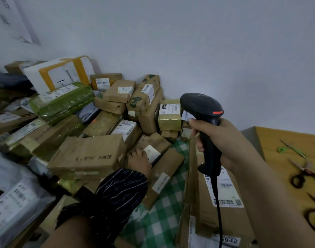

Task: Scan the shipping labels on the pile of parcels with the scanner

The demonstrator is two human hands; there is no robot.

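Here, the right hand (223, 144) holds the scanner (209, 133) upright at the centre right of the frame. Its fingers (195, 124) are curled round the black handle, with the forefinger high up under the head. The head of the scanner carries a small red strip and is turned toward the pile of parcels (92, 119). Its black cable (218, 212) hangs straight down to the lower edge of the frame.

The pile fills the left and the centre of the frame and leans against a pale wall (189, 42). Most parcels are brown cartons with white labels. A white box with yellow tape (58, 74) lies on top at the upper left, and just below it lies a parcel in green wrap (63, 102).

The left hand (139, 158), coming out of a dark striped sleeve (121, 190), reaches into the pile in the centre of the frame. It rests on a small brown parcel (158, 143), just beside its white label (151, 153). Its fingers are partly hidden, so I cannot tell whether they grip the parcel or only touch it.

A green-and-white checked cloth (164, 203) shows under the parcels in the lower centre. To the right of it stands a large carton (223, 208), behind the scanner. At the far right, a wooden desk (278, 138) carries several pairs of scissors (303, 174).
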